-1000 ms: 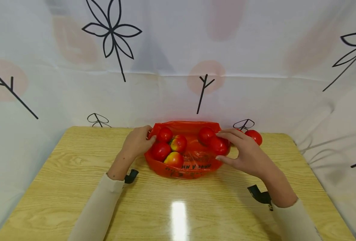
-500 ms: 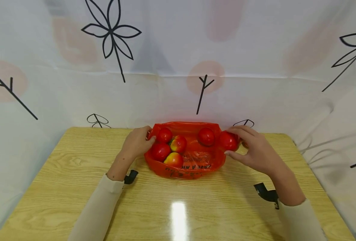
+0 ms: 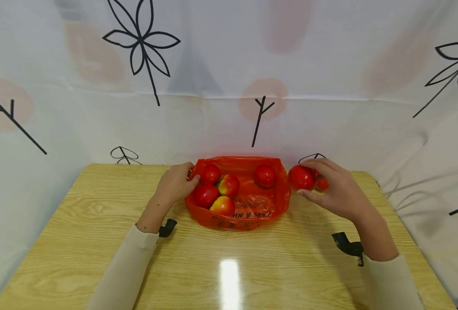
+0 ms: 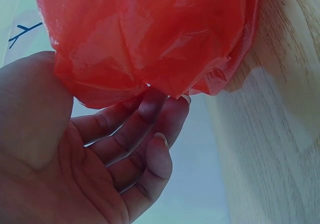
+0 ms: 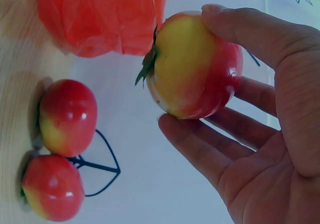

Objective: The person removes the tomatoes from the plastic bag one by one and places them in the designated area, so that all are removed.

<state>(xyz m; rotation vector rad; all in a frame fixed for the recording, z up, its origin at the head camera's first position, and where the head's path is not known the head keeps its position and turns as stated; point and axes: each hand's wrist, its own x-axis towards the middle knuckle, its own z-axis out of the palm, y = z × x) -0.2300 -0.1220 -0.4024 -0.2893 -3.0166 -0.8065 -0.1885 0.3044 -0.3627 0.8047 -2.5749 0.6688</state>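
A red plastic bag (image 3: 258, 215) lies with its mouth wide on the table, holding several red and red-yellow tomatoes, one lone tomato (image 3: 264, 175) at its right side. My left hand (image 3: 176, 185) grips the bag's left edge, thumb inside, fingers behind; the left wrist view shows the bag's crumpled film (image 4: 150, 38) above the fingers. Just right of the bag, my right hand (image 3: 339, 189) holds a glossy tomato (image 3: 301, 177) between thumb and fingertips. In the right wrist view this tomato (image 5: 192, 66) shows yellow around its green leafy top and is apart from the bag.
Two more tomatoes stand on the table right of the bag, an upper one (image 5: 69, 118) and a lower one (image 5: 54, 188) in the right wrist view. A patterned white cloth (image 3: 213, 125) hangs behind the wooden table (image 3: 97, 241).
My right hand has moved right with the tomato, from over the bag's right side to outside the bag. My left hand has kept its hold on the bag.
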